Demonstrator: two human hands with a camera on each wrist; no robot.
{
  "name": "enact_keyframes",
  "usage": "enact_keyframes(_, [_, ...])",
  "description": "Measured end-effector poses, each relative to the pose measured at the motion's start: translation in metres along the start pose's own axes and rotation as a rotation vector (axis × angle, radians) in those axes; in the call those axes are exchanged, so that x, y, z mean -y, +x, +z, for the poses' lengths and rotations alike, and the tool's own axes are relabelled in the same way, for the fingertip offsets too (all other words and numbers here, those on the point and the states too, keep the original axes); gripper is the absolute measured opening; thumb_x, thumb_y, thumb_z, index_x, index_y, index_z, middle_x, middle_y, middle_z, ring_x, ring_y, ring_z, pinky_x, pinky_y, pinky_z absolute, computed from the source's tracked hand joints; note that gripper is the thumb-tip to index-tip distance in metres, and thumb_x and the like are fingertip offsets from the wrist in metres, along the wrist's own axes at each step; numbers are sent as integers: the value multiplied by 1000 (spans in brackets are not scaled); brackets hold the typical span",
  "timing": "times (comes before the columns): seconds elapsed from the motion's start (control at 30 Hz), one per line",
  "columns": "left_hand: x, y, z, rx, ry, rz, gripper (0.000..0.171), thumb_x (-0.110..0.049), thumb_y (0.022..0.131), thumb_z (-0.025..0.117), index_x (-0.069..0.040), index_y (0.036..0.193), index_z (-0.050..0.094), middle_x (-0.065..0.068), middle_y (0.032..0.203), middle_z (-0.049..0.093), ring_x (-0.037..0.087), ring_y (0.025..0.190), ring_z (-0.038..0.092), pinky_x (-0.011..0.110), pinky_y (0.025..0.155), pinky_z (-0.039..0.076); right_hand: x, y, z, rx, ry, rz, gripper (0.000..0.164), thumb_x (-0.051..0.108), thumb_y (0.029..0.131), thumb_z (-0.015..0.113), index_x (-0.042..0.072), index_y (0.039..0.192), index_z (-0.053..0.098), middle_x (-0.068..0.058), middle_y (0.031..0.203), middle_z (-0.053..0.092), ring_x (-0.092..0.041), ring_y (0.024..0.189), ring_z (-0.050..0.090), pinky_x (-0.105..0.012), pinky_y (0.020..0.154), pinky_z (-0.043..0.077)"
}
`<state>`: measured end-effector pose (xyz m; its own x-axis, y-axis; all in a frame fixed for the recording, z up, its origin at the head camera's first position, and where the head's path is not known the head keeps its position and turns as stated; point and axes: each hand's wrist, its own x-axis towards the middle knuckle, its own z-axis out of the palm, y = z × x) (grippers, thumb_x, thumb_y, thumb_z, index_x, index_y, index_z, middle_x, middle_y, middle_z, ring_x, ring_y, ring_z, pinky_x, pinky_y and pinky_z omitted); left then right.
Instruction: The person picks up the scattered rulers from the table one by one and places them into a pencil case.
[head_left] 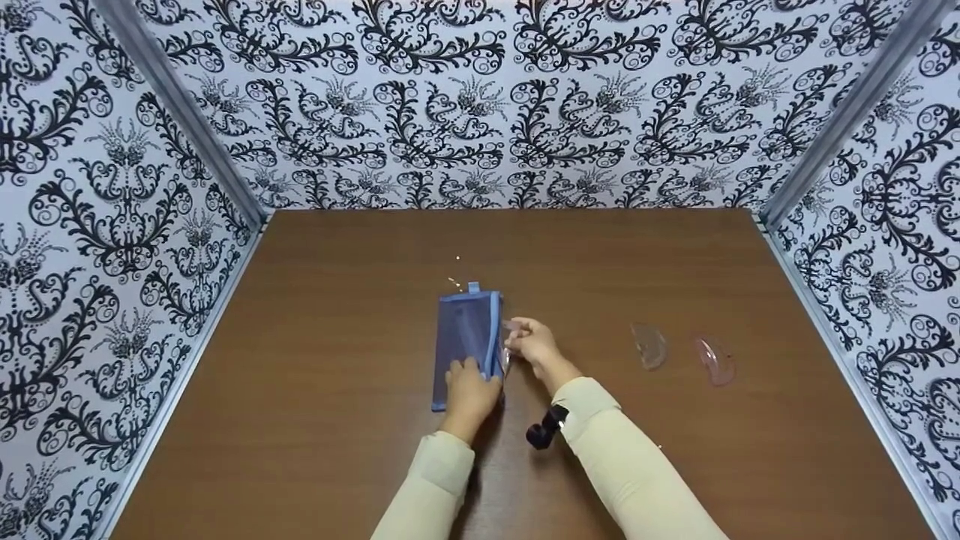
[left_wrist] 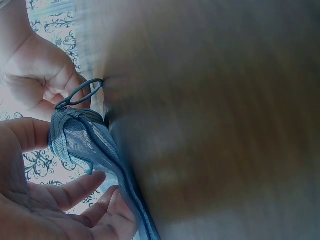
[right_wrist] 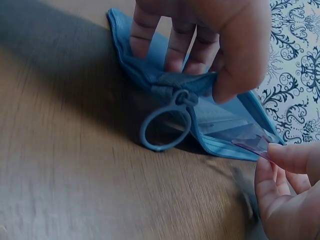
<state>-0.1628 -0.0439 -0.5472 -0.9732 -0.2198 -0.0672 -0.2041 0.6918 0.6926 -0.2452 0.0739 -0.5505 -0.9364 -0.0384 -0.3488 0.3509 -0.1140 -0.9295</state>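
Black scrollwork on white covers the left wall (head_left: 75,225), at the far left of your brown wood-grain table (head_left: 322,315). Moving right, a blue rectangular mesh pouch with a zip (head_left: 460,326) lies on the table in front of you, long side running away from you, zip edge on the right. A small blue fabric tab (head_left: 473,287) sticks out at its far end; the bright flecks (head_left: 454,283) near it are too small to identify.

Your left hand (head_left: 471,391) is over the pouch's near part, thumb and fingers pinching the mesh and edge. The right wrist view shows the zip parted and the mouth gaping, with a blue oval pull ring (right_wrist: 158,148) hanging by the left thumb.

Just right of the zip edge, your right hand (head_left: 532,345) pinches a thin, clear, pink-tinted plastic piece (right_wrist: 252,141) between thumb and fingers. Its tip is at the pouch's mouth; how far inside, you cannot tell. A black rounded device (head_left: 546,427) sits by your right cuff.

Well apart, further right: a clear half-moon plastic piece (head_left: 649,346), flat on the table, then a pinkish transparent curved plastic piece (head_left: 716,363) near it.
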Motion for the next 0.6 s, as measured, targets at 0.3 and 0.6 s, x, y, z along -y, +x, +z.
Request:
enact_keyframes(0.3, [0,-1,0,-32,-10,19,42,-18,77,69,8,109,60,24,106,52,42,102,48,50,88,42,-57,59,-11,60,36,-107,51,-19,74,66,-1,121,58,-9,82,61,-16,72,60,-29,69,54])
enact_keyframes(0.6, [-1,-1,-2,-6,-29,-3,47,-19,78,69,8,115,59,25,113,51,41,107,47,50,92,42,-7,6,8,16,-43,-43,49,-19,79,59,-11,127,50,-10,85,60,-15,74,58,-31,71,53])
